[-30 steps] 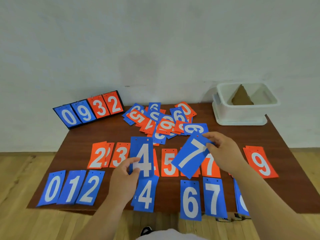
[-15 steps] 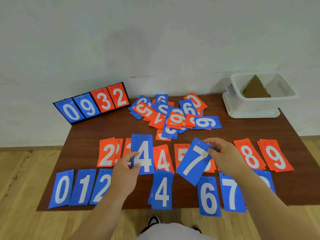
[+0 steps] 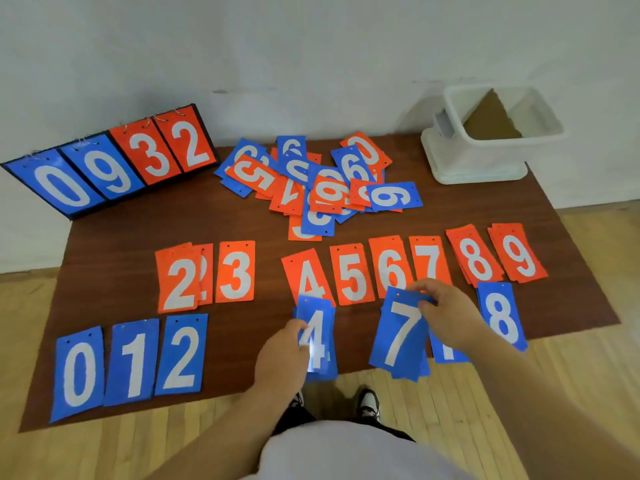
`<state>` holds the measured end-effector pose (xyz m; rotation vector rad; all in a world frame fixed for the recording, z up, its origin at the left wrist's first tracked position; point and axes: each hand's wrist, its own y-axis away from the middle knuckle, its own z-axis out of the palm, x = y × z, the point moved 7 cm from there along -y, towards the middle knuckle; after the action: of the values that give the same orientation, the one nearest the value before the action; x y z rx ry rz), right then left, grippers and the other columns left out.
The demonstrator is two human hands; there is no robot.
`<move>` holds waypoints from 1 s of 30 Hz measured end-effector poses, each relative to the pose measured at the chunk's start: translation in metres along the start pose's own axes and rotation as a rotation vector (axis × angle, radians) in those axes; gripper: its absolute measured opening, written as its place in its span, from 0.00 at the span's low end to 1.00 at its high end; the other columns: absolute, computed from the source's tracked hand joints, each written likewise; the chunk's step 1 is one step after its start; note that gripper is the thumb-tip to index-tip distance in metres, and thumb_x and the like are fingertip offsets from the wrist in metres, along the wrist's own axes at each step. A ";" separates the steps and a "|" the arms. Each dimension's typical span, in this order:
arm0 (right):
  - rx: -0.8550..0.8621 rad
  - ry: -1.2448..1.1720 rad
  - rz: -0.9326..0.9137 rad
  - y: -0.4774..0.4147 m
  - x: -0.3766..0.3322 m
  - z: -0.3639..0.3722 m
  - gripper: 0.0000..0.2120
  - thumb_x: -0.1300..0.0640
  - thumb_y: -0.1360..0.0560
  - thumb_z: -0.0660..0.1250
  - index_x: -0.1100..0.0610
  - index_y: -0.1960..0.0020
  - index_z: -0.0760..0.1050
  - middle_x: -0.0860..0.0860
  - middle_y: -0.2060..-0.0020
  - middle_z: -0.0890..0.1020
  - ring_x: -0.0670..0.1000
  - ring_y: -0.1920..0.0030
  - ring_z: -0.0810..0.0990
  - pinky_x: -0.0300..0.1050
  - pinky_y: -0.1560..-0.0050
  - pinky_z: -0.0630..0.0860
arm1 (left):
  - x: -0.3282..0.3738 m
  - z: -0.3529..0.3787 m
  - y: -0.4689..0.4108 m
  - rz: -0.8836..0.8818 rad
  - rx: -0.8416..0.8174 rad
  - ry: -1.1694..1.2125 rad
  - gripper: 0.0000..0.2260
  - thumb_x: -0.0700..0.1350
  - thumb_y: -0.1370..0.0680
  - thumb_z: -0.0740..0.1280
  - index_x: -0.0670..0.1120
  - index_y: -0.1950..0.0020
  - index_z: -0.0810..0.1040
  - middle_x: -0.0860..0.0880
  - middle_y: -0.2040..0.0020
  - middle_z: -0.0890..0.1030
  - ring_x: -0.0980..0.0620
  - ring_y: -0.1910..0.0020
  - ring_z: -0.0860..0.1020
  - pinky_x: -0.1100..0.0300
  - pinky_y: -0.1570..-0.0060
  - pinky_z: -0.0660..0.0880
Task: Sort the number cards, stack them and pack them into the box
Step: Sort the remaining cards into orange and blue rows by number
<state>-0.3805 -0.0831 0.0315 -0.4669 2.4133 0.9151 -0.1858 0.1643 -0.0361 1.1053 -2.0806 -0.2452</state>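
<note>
The left hand (image 3: pixel 282 355) pinches the left edge of a blue 4 card (image 3: pixel 320 327), thumb on its face, over a small blue pile at the near edge of the tabletop (image 3: pixel 121 244). The right hand (image 3: pixel 450 313) grips the far edge of a blue 7 card (image 3: pixel 398 337) with curled fingertips, just right of the 4. The card tilts a little above other blue cards.

These cards look thin, light and fairly stiff. The 4 shows a glare, so the faces are probably slick and a stack may slide apart. An edge pinch between thumb and fingers suits single cards. A finished pile likely wants a grip across both long sides.

The loose heap (image 3: pixel 322 192) lies far and central, and the white box (image 3: pixel 485 164) stands at the far right, well apart from both hands.
</note>
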 end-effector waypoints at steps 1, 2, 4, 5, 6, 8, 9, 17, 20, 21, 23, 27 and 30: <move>0.009 0.011 0.016 0.001 0.009 -0.001 0.11 0.60 0.17 0.60 0.46 0.43 0.75 0.48 0.50 0.82 0.48 0.57 0.82 0.42 0.68 0.76 | 0.003 0.004 -0.003 0.014 -0.011 -0.120 0.18 0.48 0.19 0.66 0.56 0.29 0.71 0.51 0.39 0.79 0.49 0.42 0.77 0.53 0.44 0.77; 0.012 0.025 0.032 0.001 0.017 -0.003 0.10 0.60 0.17 0.61 0.46 0.43 0.75 0.48 0.50 0.81 0.46 0.56 0.81 0.40 0.68 0.75 | 0.006 0.006 -0.004 0.031 -0.011 -0.243 0.19 0.50 0.20 0.67 0.56 0.29 0.70 0.51 0.40 0.77 0.49 0.42 0.75 0.53 0.45 0.77; 0.010 0.069 0.057 0.001 0.032 -0.008 0.09 0.59 0.17 0.61 0.47 0.42 0.74 0.48 0.50 0.80 0.44 0.57 0.80 0.36 0.70 0.73 | 0.012 0.006 -0.005 0.064 0.033 -0.396 0.19 0.55 0.20 0.67 0.58 0.31 0.70 0.51 0.41 0.71 0.50 0.42 0.70 0.56 0.45 0.74; 0.010 0.094 0.067 0.000 0.040 -0.012 0.09 0.59 0.17 0.61 0.47 0.42 0.74 0.49 0.50 0.79 0.43 0.59 0.79 0.35 0.72 0.71 | 0.013 0.007 -0.005 0.069 0.050 -0.428 0.18 0.56 0.21 0.67 0.58 0.32 0.70 0.50 0.40 0.69 0.50 0.40 0.69 0.56 0.44 0.72; 0.016 0.114 0.078 -0.002 0.048 -0.017 0.09 0.60 0.17 0.61 0.48 0.41 0.74 0.49 0.50 0.79 0.43 0.61 0.79 0.34 0.74 0.70 | 0.014 0.008 -0.005 0.073 0.059 -0.440 0.18 0.56 0.21 0.67 0.58 0.32 0.70 0.50 0.38 0.68 0.49 0.39 0.68 0.56 0.42 0.71; 0.034 0.130 0.101 -0.008 0.063 -0.029 0.10 0.60 0.17 0.60 0.47 0.41 0.75 0.51 0.51 0.81 0.47 0.63 0.80 0.39 0.74 0.74 | 0.014 0.013 -0.007 0.091 0.053 -0.457 0.18 0.55 0.21 0.67 0.57 0.32 0.70 0.51 0.37 0.69 0.50 0.38 0.68 0.55 0.41 0.71; 0.040 0.127 0.110 -0.011 0.069 -0.034 0.10 0.60 0.18 0.60 0.46 0.42 0.75 0.51 0.52 0.81 0.50 0.62 0.82 0.44 0.71 0.79 | 0.015 0.014 -0.008 0.098 0.046 -0.457 0.18 0.55 0.21 0.67 0.57 0.32 0.70 0.52 0.38 0.70 0.51 0.39 0.69 0.55 0.41 0.72; 0.090 0.311 -0.004 -0.052 0.092 -0.043 0.09 0.57 0.17 0.60 0.48 0.39 0.74 0.48 0.51 0.79 0.47 0.59 0.78 0.40 0.67 0.74 | 0.022 0.019 -0.004 0.028 0.031 -0.420 0.19 0.54 0.21 0.69 0.55 0.31 0.71 0.52 0.39 0.73 0.52 0.43 0.72 0.55 0.46 0.76; 0.109 0.435 -0.058 -0.066 0.103 -0.033 0.10 0.56 0.19 0.63 0.51 0.39 0.76 0.51 0.44 0.79 0.53 0.47 0.78 0.49 0.53 0.80 | 0.026 0.020 -0.004 -0.024 0.034 -0.408 0.17 0.53 0.20 0.68 0.54 0.32 0.72 0.52 0.40 0.73 0.53 0.44 0.70 0.56 0.47 0.75; 0.128 0.477 -0.081 -0.067 0.106 -0.030 0.11 0.56 0.20 0.64 0.51 0.38 0.77 0.52 0.43 0.78 0.55 0.44 0.77 0.51 0.47 0.79 | 0.028 0.020 -0.004 -0.039 0.040 -0.395 0.16 0.53 0.20 0.68 0.54 0.33 0.72 0.52 0.40 0.73 0.54 0.44 0.70 0.56 0.48 0.75; 0.177 0.499 -0.113 -0.067 0.109 -0.028 0.13 0.57 0.20 0.66 0.52 0.36 0.78 0.52 0.40 0.77 0.56 0.39 0.74 0.53 0.41 0.76 | 0.031 0.022 -0.005 -0.073 0.054 -0.379 0.14 0.52 0.20 0.68 0.53 0.35 0.73 0.53 0.41 0.73 0.53 0.45 0.70 0.55 0.48 0.75; 0.237 0.531 -0.134 -0.065 0.111 -0.032 0.14 0.55 0.21 0.67 0.51 0.35 0.78 0.51 0.39 0.76 0.56 0.38 0.72 0.55 0.39 0.73 | 0.037 0.026 -0.004 -0.127 0.081 -0.388 0.13 0.50 0.20 0.69 0.52 0.36 0.74 0.52 0.43 0.74 0.53 0.47 0.71 0.54 0.50 0.77; 0.236 0.478 -0.132 -0.062 0.108 -0.037 0.16 0.49 0.21 0.68 0.50 0.35 0.77 0.50 0.37 0.75 0.56 0.36 0.71 0.55 0.38 0.72 | 0.042 0.025 -0.001 -0.164 0.111 -0.380 0.16 0.52 0.20 0.69 0.52 0.33 0.74 0.52 0.43 0.74 0.51 0.45 0.73 0.53 0.48 0.77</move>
<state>-0.4506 -0.1676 -0.0379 -0.8183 2.8271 0.4901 -0.2174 0.1265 -0.0317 1.3852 -2.3592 -0.4546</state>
